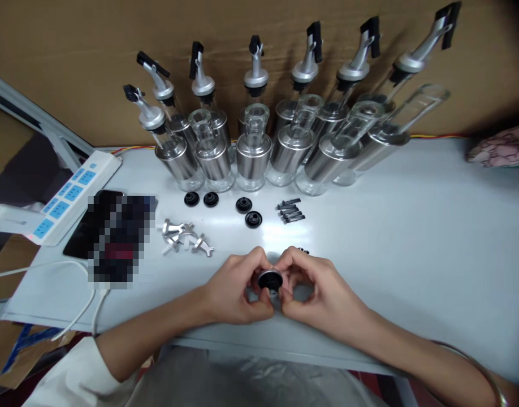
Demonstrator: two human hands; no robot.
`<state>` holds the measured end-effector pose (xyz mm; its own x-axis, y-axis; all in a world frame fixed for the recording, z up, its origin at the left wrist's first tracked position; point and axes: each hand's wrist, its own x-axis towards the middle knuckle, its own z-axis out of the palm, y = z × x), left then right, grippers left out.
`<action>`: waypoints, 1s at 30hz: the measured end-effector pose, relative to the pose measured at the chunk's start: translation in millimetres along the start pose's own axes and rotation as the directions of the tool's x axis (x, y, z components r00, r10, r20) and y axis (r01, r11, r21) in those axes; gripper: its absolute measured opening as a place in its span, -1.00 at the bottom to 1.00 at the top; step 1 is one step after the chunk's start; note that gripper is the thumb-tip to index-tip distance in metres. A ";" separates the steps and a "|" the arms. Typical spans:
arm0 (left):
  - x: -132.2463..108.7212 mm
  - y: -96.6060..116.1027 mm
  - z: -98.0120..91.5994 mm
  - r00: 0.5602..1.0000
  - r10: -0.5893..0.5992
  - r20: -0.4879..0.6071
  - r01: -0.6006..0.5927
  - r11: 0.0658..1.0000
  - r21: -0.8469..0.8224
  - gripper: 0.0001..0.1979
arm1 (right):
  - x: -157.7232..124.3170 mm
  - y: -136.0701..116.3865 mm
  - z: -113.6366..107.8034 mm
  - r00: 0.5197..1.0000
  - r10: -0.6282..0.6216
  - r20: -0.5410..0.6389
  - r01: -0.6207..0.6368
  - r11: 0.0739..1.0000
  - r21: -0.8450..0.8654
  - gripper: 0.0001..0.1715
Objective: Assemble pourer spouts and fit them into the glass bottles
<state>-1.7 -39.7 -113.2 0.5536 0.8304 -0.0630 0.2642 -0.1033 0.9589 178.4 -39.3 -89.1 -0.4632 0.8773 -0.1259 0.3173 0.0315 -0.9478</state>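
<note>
Near the table's front edge, my left hand (242, 288) and my right hand (314, 288) pinch a round pourer cap (270, 279) between them, its black inside facing me and a silver rim around it. Just beyond lie several black ring-shaped stoppers (253, 219), a small pile of black lever pieces (290, 210) and, to the left, several silver spout parts (187, 236). Tiny dark pieces (303, 250) show partly behind my right hand.
Glass bottles with metal sleeves (253, 155) stand in rows at the back; the rear ones carry silver pourers (256, 77). A power strip (68, 198), a phone (94, 223), a pixelated device and white cables occupy the left. Patterned cloth (503, 146) lies at the far right.
</note>
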 end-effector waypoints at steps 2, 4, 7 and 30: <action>0.9 -0.7 -1.0 0.999 0.040 -0.026 -0.040 0.999 -0.003 -0.75 | 0.7 0.2 -0.7 1.000 -0.018 -0.015 0.018 1.000 0.020 -0.83; 2.3 -1.6 -2.6 0.995 0.076 -0.064 -0.076 0.997 0.004 -0.76 | 2.6 1.2 -2.2 1.000 -0.019 -0.021 0.020 0.998 0.058 -0.83; 3.9 -3.4 -4.1 0.983 0.139 -0.117 -0.134 0.990 0.053 -0.76 | 4.9 4.0 -4.5 0.999 -0.016 -0.046 0.021 0.993 0.112 -0.80; 1.8 -10.9 -2.1 0.973 0.180 -0.145 -0.191 0.979 -0.065 -0.80 | 8.8 5.8 -9.6 0.992 -0.059 -0.110 0.069 0.994 0.089 -0.77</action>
<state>-5.2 -35.9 -123.2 0.4713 0.8688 0.1519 0.1016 -0.2246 0.9691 184.1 -26.8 -92.9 -0.3870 0.9214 -0.0365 0.2096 0.0494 -0.9765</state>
